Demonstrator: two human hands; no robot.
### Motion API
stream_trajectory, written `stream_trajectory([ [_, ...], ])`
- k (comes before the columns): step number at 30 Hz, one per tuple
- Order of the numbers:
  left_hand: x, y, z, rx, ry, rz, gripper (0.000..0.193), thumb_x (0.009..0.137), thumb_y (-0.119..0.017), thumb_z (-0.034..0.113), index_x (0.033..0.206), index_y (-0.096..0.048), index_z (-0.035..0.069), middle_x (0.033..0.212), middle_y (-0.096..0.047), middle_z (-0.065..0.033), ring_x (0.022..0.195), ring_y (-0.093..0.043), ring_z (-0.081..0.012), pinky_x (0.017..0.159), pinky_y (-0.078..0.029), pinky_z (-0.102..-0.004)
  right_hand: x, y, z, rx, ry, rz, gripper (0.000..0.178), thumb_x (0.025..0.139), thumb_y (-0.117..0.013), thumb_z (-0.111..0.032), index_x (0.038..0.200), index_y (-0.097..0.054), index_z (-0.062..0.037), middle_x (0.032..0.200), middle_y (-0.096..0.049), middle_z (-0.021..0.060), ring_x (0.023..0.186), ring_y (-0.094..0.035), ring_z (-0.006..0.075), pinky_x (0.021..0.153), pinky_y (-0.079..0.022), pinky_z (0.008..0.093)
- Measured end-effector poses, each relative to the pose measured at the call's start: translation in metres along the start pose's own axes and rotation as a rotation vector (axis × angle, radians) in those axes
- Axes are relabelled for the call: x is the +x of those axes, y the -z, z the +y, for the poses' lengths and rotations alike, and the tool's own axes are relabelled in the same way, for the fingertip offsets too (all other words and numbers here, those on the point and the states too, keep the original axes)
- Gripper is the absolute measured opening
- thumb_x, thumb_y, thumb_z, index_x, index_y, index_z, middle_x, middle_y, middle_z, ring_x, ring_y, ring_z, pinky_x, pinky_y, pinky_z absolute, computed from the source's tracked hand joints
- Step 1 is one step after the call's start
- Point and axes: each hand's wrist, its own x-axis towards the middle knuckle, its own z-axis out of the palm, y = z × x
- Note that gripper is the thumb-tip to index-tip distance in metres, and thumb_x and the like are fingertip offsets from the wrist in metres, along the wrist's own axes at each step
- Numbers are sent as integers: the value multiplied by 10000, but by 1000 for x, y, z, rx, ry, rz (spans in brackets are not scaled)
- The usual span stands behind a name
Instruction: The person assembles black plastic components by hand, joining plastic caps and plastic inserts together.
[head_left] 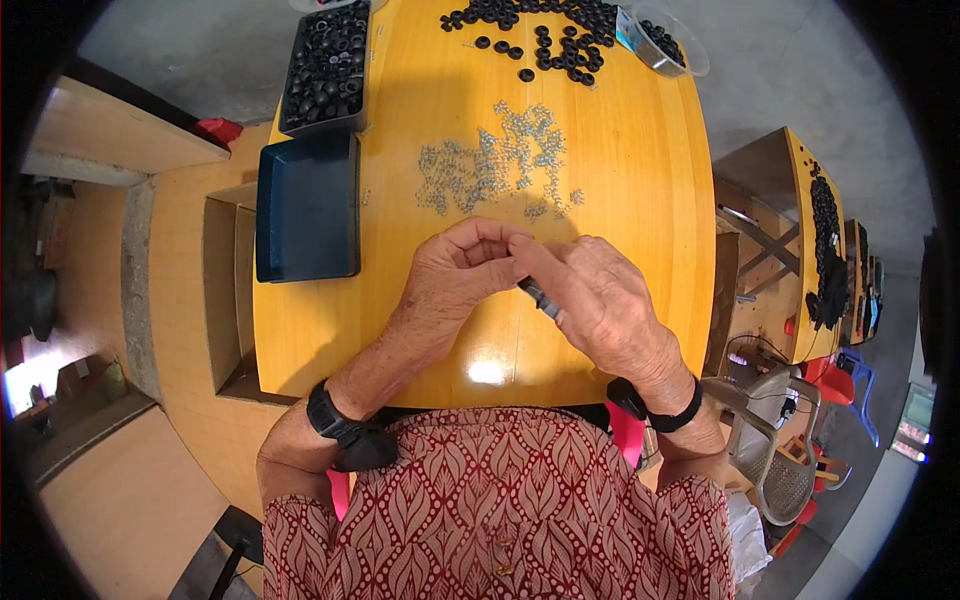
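Note:
Over the near half of the yellow table (640, 180), my two hands meet with their fingertips touching. My left hand (455, 268) is closed in a pinch; whatever lies between its thumb and forefinger is too small to make out. Closed too, my right hand (605, 305) has its fingers curled round a small black-and-grey piece (540, 298), which shows below the fingers and whose kind I cannot tell. Just beyond the hands lies a loose spread of small silvery metal parts (490, 165), perhaps screws.
At the left edge are a dark, shallow tray (308, 215) and a bin of black round caps (325, 75). Black ring-like parts (570, 50) lie at the far end, beside a clear tub (690, 60). A metal-framed chair (775, 450) stands at the right.

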Motion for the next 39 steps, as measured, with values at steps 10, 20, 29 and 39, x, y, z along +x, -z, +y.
stream_trajectory([
  [10,1,-3,-1,-79,79,17,256,843,-697,17,1088,-624,17,972,-640,-28,909,-603,-102,806,-512,-238,-22,-14,10,297,-259,184,281,734,-746,-14,1006,-674,-13,889,-634,130,765,-646,262,665,-537,328],
  [20,4,-2,-4,-48,-14,-17,247,840,-691,-21,1073,-622,20,977,-648,-29,924,-602,-102,853,-494,-238,-27,-11,8,560,-447,208,241,775,-752,-29,999,-670,1,903,-656,91,771,-650,163,696,-533,272],
  [29,6,-2,-7,24,-71,-14,262,827,-687,-50,1073,-625,16,980,-660,-46,933,-613,-122,873,-501,-254,-25,-15,9,418,-385,227,282,741,-731,2,1018,-683,-11,882,-657,121,758,-659,230,689,-536,297],
  [39,6,-4,-6,-83,59,-86,292,890,-653,34,1177,-604,11,1024,-666,-78,949,-658,-156,884,-549,-274,-21,-4,14,276,-308,259,208,741,-706,6,943,-667,-16,837,-647,111,728,-647,252,628,-517,327],
])
